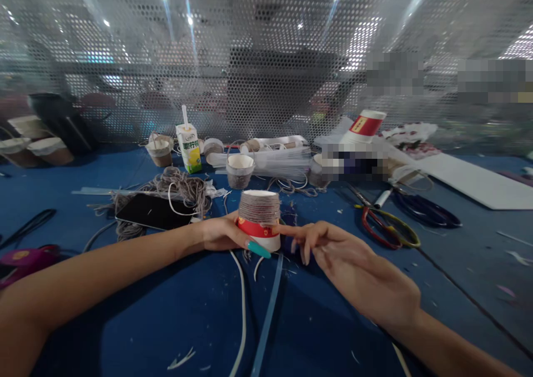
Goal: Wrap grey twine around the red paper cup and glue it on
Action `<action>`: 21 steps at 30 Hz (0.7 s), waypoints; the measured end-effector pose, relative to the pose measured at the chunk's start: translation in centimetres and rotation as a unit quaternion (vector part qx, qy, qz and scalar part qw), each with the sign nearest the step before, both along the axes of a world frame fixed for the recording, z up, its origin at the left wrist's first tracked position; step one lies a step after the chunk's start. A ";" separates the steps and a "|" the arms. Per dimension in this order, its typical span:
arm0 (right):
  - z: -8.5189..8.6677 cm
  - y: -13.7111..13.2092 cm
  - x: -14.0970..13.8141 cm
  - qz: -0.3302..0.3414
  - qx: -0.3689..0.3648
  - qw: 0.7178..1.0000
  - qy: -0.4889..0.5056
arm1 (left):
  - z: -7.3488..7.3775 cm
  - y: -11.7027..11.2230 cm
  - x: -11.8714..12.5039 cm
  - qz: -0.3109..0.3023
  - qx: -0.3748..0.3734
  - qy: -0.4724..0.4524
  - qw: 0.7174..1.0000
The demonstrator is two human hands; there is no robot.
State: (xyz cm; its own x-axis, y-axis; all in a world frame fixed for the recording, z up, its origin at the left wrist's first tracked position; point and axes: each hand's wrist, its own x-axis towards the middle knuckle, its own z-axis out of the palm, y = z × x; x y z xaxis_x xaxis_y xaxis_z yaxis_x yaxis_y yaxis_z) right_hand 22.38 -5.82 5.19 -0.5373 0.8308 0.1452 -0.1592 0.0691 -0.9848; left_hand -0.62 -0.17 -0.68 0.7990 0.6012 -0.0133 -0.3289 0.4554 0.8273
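Note:
My left hand [222,234] is wrapped round a paper cup [266,230] that stands upside down, low over the blue table. Grey yarn [259,206] is wound in rows round the cup's narrower upper part. Below the yarn a red printed band and a white rim show. A long turquoise thumbnail [259,249] lies across the cup's lower front. From the right, the outstretched index finger of my right hand [320,242] touches the side of the cup by the lower edge of the yarn. Its other fingers are loosely bent and apart, with nothing visible in them.
A tangle of grey yarn [177,185] lies beside a black phone [154,211]. Scissors [389,227] rest at right, a purple glue gun [25,260] at left. Behind stand a drink carton [189,149], small yarn-covered buckets [240,171] and stacked paper cups [366,126]. Pale strips [270,310] cross the front.

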 end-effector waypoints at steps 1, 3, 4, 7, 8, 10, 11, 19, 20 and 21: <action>0.1 0.1 0.0 -0.010 -0.005 1.000 0.010 | 0.0 0.0 0.0 0.001 -0.002 0.001 1.000; 0.2 0.3 0.0 -0.042 -0.010 0.999 0.022 | 0.0 0.0 -0.1 0.003 -0.001 0.003 1.000; 0.2 0.3 0.1 -0.063 -0.012 0.998 0.025 | 0.1 0.0 -0.1 0.004 0.000 0.004 1.000; 0.0 0.4 0.3 -0.115 -0.005 0.993 0.034 | 0.2 0.0 -0.1 0.005 0.009 0.006 1.000; -0.1 0.4 0.3 -0.119 -0.003 0.992 0.035 | 0.2 0.0 -0.1 0.005 0.011 0.006 1.000; 0.0 0.2 0.3 -0.094 -0.007 0.995 0.030 | 0.3 0.0 0.0 0.006 0.013 0.005 1.000; 0.1 0.1 0.2 -0.071 -0.013 0.997 0.027 | 0.3 -0.1 0.0 0.008 0.013 0.003 1.000; 0.2 -0.4 -0.4 0.037 -0.017 0.999 0.006 | 0.2 -0.1 0.2 0.005 0.007 0.007 1.000; 0.2 -0.3 -0.4 0.026 -0.012 1.000 0.003 | 0.2 -0.1 0.2 0.010 0.008 0.009 1.000; 0.1 -0.3 -0.3 0.012 -0.007 1.000 0.001 | 0.2 0.0 0.2 0.013 0.008 0.011 1.000</action>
State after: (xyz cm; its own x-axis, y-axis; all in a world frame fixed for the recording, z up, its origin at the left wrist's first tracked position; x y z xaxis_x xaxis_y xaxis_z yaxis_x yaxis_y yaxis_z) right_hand 22.06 -6.10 5.31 -0.5569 0.8195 0.1354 -0.1634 0.0517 -0.9852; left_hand -0.45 -0.20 -0.52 0.7824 0.6224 -0.0215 -0.3216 0.4333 0.8419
